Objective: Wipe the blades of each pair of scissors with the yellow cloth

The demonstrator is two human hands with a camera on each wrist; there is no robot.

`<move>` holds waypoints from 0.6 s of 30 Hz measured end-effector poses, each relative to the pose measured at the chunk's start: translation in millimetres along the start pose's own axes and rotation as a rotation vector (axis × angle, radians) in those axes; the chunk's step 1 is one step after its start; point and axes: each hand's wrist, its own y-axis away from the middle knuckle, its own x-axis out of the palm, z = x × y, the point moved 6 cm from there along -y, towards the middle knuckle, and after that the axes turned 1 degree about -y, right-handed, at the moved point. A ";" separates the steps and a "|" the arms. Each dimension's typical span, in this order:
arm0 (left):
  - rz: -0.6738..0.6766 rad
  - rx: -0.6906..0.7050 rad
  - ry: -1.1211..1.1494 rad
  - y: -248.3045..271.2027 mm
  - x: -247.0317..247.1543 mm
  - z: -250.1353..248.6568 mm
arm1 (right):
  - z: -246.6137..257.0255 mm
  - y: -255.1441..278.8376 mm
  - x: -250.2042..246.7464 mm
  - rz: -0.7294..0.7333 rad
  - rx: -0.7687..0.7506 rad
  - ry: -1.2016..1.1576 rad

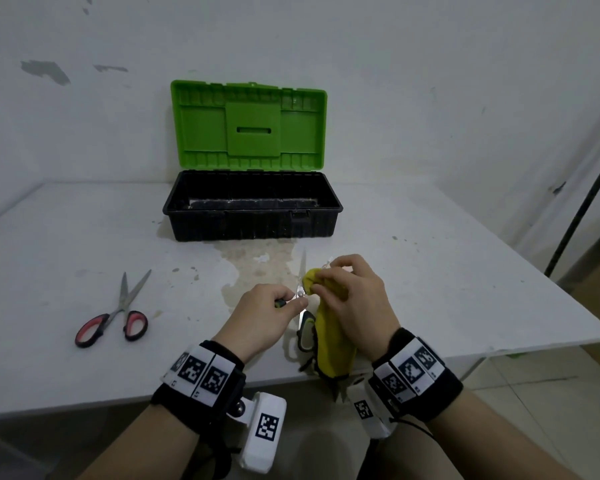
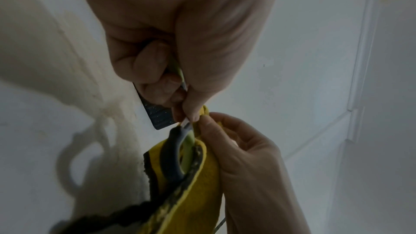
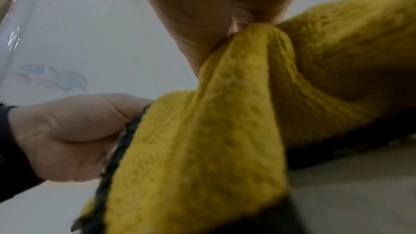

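Observation:
My left hand (image 1: pixel 290 302) grips one handle of the green-and-grey scissors (image 1: pixel 305 332) above the table's front edge, fingers curled round it, as the left wrist view (image 2: pixel 178 84) shows. The scissors stand open: one bare blade (image 1: pixel 303 268) points away from me and the other handle loop (image 2: pixel 179 154) hangs down. My right hand (image 1: pixel 321 282) pinches the yellow cloth (image 1: pixel 333 344) round the second blade near the pivot; that blade is hidden in the cloth (image 3: pixel 213 131). The red-and-black scissors (image 1: pixel 118 317) lie open on the table at the left.
A black toolbox (image 1: pixel 253 220) with its green lid (image 1: pixel 248 124) raised stands at the back middle of the white table (image 1: pixel 430 289). A stained patch lies in front of it. A dark pole (image 1: pixel 582 202) leans at the right beyond the table.

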 end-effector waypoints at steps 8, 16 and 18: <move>-0.010 0.054 -0.076 1.9 4.2 -10.4 | 1.0 5.3 0.3 0.004 -0.067 0.051; 0.011 0.075 -0.110 6.2 4.6 -10.1 | -12.3 -6.5 -8.1 0.045 0.034 0.134; 0.026 0.054 -0.084 5.5 5.0 -5.8 | -24.9 -18.2 -19.1 0.019 0.123 0.153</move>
